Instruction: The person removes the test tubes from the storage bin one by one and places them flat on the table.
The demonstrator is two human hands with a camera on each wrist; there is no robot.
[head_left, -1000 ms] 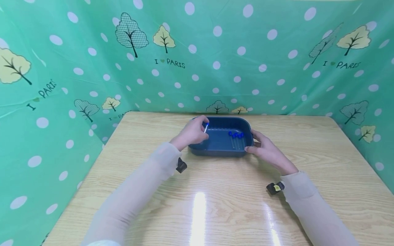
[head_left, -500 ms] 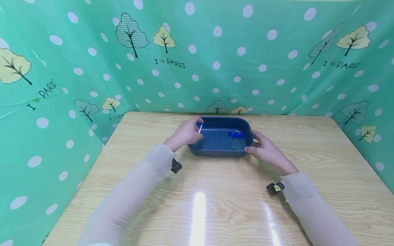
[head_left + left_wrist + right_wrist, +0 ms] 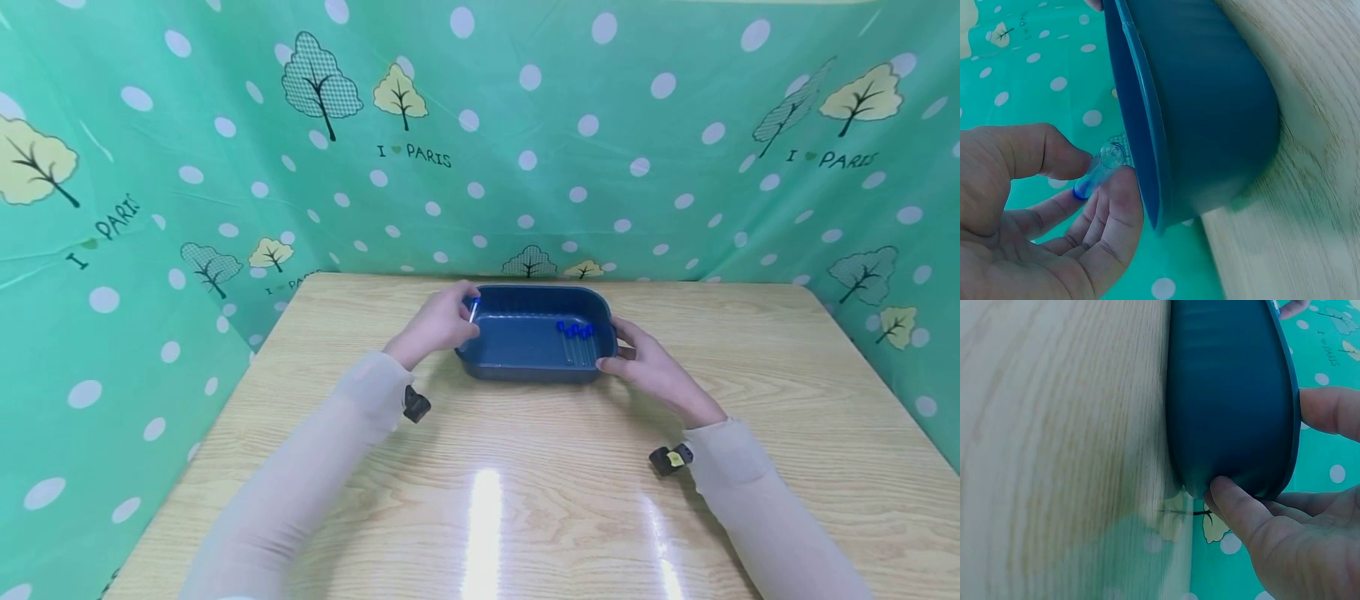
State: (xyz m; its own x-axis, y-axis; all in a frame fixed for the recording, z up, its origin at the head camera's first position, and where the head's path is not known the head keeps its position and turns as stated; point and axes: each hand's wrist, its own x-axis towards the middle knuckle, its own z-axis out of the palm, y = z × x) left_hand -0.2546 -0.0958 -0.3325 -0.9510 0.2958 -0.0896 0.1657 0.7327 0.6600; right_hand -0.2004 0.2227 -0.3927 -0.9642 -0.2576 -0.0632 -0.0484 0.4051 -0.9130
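Pinching a tube, perhaps glass

Left hand was held in a pinch, thumb tip opposed to fingers. Right hand, set well to its right, was held in a wider grip, thumb spread from fingers. Left forearm and right forearm were angled inward behind them.

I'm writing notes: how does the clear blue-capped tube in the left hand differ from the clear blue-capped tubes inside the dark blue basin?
The held tube is pinched by the left hand; the basin tubes lie inside the dark blue basin. The held tube is single; the basin tubes form a group. Both are clear and blue-capped.
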